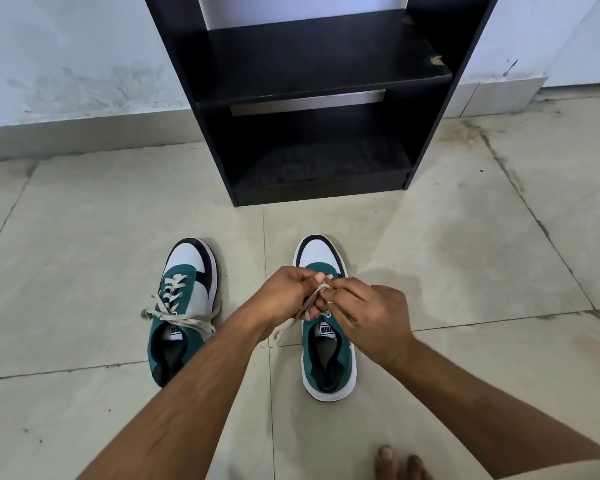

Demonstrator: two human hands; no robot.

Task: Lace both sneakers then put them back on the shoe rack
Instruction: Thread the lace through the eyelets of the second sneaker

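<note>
Left hand (pixel 286 292) and right hand (pixel 369 315) both pinch the lace (pixel 312 301) over the right sneaker (pixel 328 341), hiding its eyelets. Left sneaker (pixel 184 306) laced, ends loose. Shoe rack (pixel 312 98) top cut off.

Illumination is bright, even and diffuse. Shadows are soft: a faint grey shadow lies on the floor tiles (pixel 465 271) to the right of the hands. The shoe rack (pixel 309 98) interior is dark, with little detail in the lower shelf. Focus is sharp throughout. Wide-angle distortion bends the tile joints and rack sides toward the frame edges.
</note>
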